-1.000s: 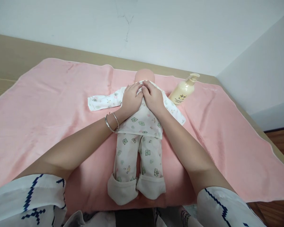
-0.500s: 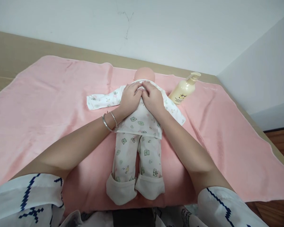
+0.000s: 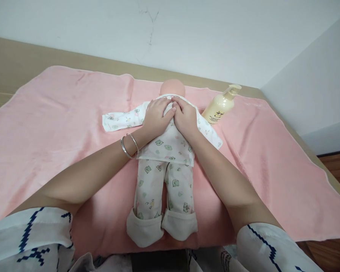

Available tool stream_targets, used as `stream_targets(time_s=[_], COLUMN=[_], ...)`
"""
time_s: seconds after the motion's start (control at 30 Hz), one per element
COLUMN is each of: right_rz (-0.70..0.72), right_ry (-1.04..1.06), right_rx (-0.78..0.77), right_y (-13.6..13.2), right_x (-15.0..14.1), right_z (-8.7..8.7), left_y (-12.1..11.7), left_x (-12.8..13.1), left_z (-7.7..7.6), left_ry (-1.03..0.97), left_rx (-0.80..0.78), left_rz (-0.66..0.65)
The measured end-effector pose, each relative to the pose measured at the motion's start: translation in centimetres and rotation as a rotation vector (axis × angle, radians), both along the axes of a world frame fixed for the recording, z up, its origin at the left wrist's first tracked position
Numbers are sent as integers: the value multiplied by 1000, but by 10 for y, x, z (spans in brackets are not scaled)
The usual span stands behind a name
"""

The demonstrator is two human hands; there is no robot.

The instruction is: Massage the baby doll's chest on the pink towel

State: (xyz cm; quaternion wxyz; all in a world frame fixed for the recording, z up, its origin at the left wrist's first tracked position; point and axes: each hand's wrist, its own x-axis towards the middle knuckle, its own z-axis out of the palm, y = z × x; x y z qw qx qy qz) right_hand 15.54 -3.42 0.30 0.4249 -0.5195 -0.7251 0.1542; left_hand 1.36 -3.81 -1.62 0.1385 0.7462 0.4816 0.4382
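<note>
A baby doll [image 3: 172, 87] in a white printed top [image 3: 170, 147] and matching trousers [image 3: 177, 189] with turned-up cuffs lies along the middle of a pink blanket [image 3: 59, 113]. Only the smooth back or crown of its head shows. My left hand [image 3: 157, 118] rests on the upper part of the top, fingers stretched out and lying flat. Beside it my right hand [image 3: 186, 118] lies on the same part with its fingers extended. Both sets of fingertips meet near the collar, and the thumbs are close together. Neither hand grips anything.
A cream-yellow pump bottle [image 3: 219, 107] leans or lies right of the doll, by its sleeve. Beneath the blanket is a wooden tabletop [image 3: 19, 51] that runs along a white wall [image 3: 73, 30]. Brown wooden floor [image 3: 338, 170] shows at the right.
My hands stay on the doll's upper body. The left thumb has shifted slightly right, toward or over the right hand. The doll and bottle keep their places.
</note>
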Motion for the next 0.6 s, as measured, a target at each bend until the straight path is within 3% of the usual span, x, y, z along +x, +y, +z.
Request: stream_targets(time_s=[0.37, 0.6], right_rz=[-36, 57], right_ry=[73, -403], right_rx=[7, 50], right_y=[1, -21], right_x=[5, -2], right_z=[-5, -1], left_y=[3, 11], left_x=[-2, -11], left_z=[-1, -4], left_ry=[-77, -165], left_rx=[-55, -129], left_rz=[47, 154])
